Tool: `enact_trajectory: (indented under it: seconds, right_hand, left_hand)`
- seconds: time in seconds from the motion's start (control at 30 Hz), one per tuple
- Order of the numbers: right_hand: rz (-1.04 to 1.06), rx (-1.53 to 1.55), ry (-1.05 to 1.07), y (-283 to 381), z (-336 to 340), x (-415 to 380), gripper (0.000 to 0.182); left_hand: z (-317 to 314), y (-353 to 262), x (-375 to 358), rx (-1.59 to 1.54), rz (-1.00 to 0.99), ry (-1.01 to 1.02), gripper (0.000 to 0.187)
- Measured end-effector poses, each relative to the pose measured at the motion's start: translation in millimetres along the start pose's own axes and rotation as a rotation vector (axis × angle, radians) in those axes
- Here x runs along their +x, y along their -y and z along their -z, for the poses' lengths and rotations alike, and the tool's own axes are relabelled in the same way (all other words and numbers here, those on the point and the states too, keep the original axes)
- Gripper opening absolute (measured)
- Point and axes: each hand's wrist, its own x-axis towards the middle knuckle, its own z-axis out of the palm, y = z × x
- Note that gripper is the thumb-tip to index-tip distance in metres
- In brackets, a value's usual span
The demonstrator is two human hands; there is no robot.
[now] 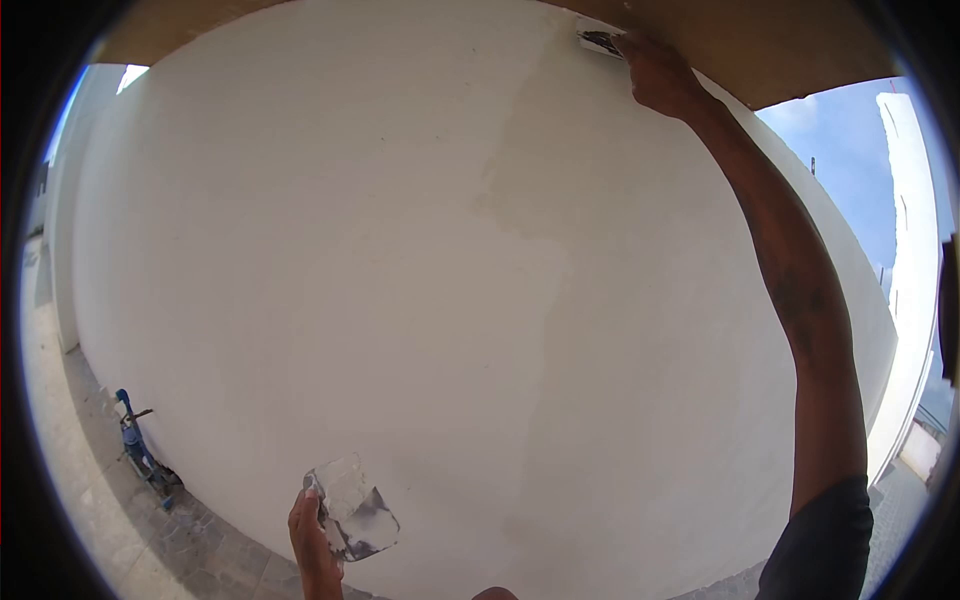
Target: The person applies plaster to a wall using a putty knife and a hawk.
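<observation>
A large pale wall [330,250] fills most of the view, with a darker, damp-looking patch down its right half. My right hand [662,78] is raised to the wall's top edge, its fingers closed round a putty knife [600,40]. The blade lies at or against the wall, just under the brown overhang, and has dark marks on it. Low at the front, my left hand [312,535] grips a flat metal plate [375,525] by its left edge. White putty [345,487] is smeared over the upper part of that plate, which is held apart from the other tool.
A brown overhang [800,50] runs above the wall. On the paved floor [215,550] at the left, a blue object [135,440] with a thin crossbar stands near the wall's foot. Another white wall [910,200] rises at the far right.
</observation>
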Motion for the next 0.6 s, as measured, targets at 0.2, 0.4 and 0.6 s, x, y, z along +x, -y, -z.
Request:
enact_trajectory:
  seconds: [0.2, 0.4, 0.6]
  right_hand:
    - [0.086, -0.056, -0.003, 79, 27, -52, 0.051]
    - [0.183, 0.104, 0.002, 89, 74, -66, 0.047]
    - [0.035, -0.122, -0.127, 2, 13, -23, 0.048]
  left_hand:
    - [-1, -1, 1, 0.009, 0.018, -0.017, 0.031]
    - [-3, -3, -1, -0.002, 0.010, -0.008, 0.032]
    - [7, 5, 4, 0.019, -0.005, 0.024, 0.033]
